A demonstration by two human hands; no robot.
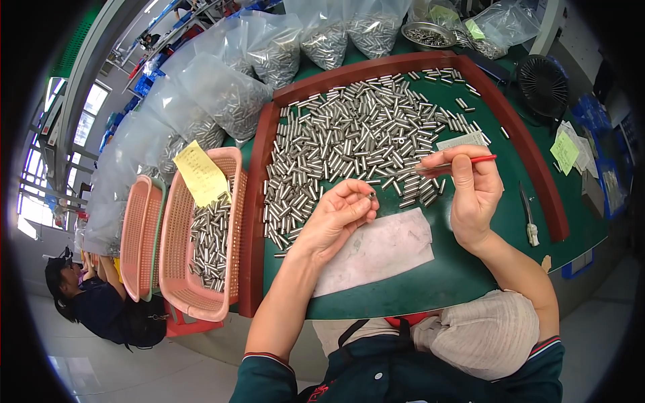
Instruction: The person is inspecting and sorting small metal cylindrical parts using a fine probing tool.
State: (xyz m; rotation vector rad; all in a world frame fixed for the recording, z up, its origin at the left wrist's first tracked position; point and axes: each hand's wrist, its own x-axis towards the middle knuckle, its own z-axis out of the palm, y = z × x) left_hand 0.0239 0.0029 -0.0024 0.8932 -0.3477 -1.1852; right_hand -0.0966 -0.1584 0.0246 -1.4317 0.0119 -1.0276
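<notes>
Watching from the head camera, I see the left hand (336, 215) raised over the green desk (470, 269), its fingers (356, 195) curled in and pinched on one small metal pin (371, 195) at the fingertips. That pin sits just above the near edge of the pin heap (356, 141), clear of the rest.

Right hand (474, 195) is up beside it, fingers closed around a thin red-handled tool (463, 161). Tool lies roughly level, its pale tip pointing left over the heap. I cannot tell whether the tip touches any pin.

Heap: many short silver cylinders spread loose inside a red-brown wooden frame (259, 201) that borders the work area on three sides. A white sheet of paper (383, 248) lies flat on the desk below both hands, near the front edge.

Left of the frame: a pink plastic basket (178, 269) holding more pins, a yellow note (200, 174) lying across its upper end. A second pink basket (138, 235) stands just beside it, further left.

Behind the frame: clear bags of pins (269, 54) piled along the back. Small black fan (541, 84) at the right rear. A small knife (529, 215) lies on the desk right of the right hand, outside the frame.

Another person (87, 295) sits at lower left, well apart.
</notes>
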